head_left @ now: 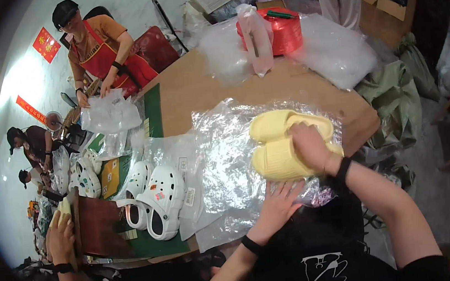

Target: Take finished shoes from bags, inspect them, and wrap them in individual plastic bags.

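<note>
A pair of yellow slide slippers (270, 127) lies side by side on a clear plastic bag (218, 158), toes pointing left. My right hand (310, 144) grips the pair from above, its fingers curled down at the inner edges of the two slippers; the fingertips are hidden. Near the bag's front edge, my left hand (279, 203) lies flat with its fingers stretched out, close to the lower slipper, holding nothing. To the left, a pair of white clogs (165, 197) with small charms rests on the green part of the table, partly against other clear bags (178, 146).
Behind the slippers, a red roll of plastic twine (284, 33) stands between heaps of clear bags (336, 44) on the brown tabletop (187, 103). Another person's hand (61, 237) is beside a dark wooden block (101, 226) at left. A co-worker in a red apron (107, 59) handles plastic bags.
</note>
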{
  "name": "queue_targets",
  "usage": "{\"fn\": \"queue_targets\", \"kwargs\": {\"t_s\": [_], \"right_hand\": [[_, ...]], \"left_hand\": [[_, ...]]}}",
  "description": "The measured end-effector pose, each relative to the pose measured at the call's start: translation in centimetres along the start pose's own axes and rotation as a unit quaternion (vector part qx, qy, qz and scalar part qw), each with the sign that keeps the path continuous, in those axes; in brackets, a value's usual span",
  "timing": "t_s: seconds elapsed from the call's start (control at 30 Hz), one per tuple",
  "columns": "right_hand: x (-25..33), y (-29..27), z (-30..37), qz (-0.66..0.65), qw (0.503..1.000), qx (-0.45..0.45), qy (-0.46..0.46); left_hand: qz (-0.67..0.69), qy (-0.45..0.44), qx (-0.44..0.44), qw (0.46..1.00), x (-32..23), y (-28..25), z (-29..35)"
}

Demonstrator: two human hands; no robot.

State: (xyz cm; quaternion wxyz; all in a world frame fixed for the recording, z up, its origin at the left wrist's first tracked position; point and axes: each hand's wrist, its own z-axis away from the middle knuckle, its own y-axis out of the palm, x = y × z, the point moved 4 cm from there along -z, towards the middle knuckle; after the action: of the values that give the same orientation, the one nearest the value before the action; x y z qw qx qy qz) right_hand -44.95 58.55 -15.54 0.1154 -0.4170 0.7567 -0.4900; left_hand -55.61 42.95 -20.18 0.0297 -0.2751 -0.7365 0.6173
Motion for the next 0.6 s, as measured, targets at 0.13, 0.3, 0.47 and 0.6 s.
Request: {"fn": "queue_targets", "kwargs": {"t_s": [0.13, 0.3, 0.47, 0.6], "right_hand": [[-7.8, 0.3, -1.1, 0.064, 0.986, -0.046, 0.146], [-9.2, 1.2, -1.1, 0.039, 0.985, -0.049, 0.16], [-6.9, -2.3, -4.1, -0.026, 0.982, -0.118, 0.149], [5.1, -2.1, -6.4, -0.112, 0.99, -0.078, -0.023]], "left_hand": [[0.017, 0.009, 0.039, 0.999, -0.2, -1.0, 0.3], [-0.071, -0.102, 0.002, 0.992, 2.5, -7.3, 1.8], [-0.112, -0.154, 0.011, 0.982, 7.3, -3.5, 4.7], [-0.156, -0.147, -0.016, 0.977, 7.2, -3.2, 5.1]]}}
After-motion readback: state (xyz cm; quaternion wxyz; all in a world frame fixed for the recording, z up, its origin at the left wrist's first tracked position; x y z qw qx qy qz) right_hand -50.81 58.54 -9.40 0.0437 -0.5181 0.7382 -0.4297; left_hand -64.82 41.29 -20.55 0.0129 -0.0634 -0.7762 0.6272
